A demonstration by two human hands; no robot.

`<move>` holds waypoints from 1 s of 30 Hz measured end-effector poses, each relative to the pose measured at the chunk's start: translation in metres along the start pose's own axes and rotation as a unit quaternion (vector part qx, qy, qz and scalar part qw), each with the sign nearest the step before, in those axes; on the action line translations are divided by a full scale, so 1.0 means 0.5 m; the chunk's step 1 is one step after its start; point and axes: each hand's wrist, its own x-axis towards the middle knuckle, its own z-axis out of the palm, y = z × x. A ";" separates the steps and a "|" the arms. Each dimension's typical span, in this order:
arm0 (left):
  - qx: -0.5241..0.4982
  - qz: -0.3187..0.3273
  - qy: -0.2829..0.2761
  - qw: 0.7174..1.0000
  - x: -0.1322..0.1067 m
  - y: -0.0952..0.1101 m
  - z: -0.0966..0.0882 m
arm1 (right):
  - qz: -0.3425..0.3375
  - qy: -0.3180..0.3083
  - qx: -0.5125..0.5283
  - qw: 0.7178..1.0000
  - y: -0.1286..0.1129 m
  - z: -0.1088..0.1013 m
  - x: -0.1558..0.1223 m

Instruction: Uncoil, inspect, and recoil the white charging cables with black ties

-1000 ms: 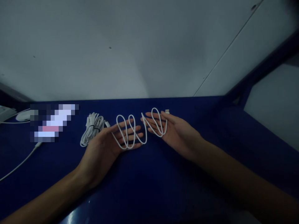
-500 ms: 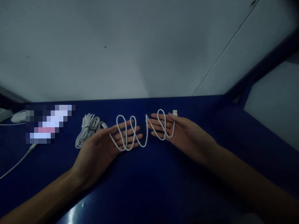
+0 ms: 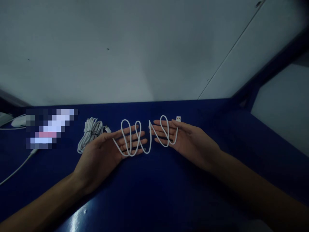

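A white USB cable (image 3: pixel 151 137) hangs in loose, wavy loops across both upturned palms and the small gap between them. My left hand (image 3: pixel 96 161) holds the cable under its thumb, close to the small metal-tipped plug (image 3: pixel 107 129), with its fingers stretched beneath the loops. At the other end, the thumb of my right hand (image 3: pixel 195 145) presses on the cable just below the flat USB-A plug (image 3: pixel 178 119), which points up. Beside my left thumb lies a bundle of white cable (image 3: pixel 88 137) bound with a dark tie, partly hidden by that hand.
On the left of the blue table (image 3: pixel 149 193) lies a bright, pixelated object (image 3: pixel 51 129) with a white cord (image 3: pixel 18 172) running from it. A rounded white object (image 3: pixel 19 121) sits farther left. A pale wall panel (image 3: pixel 120 74) rises behind the table.
My right hand has moved slightly left and down, bringing its end of the cable closer to my left hand. The left hand stays nearly in place.
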 end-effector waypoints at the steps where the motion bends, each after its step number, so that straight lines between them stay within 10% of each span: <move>1: 0.001 0.000 0.005 1.000 0.001 0.000 0.000 | -0.001 0.000 0.002 1.000 0.001 0.000 0.000; 22: -0.025 0.004 0.058 0.998 0.001 0.000 0.019 | -0.015 0.020 -0.006 1.000 -0.005 0.006 -0.003; 30: -0.006 0.014 -0.006 1.000 -0.003 -0.003 -0.005 | -0.053 0.021 -0.029 0.998 -0.015 -0.004 -0.005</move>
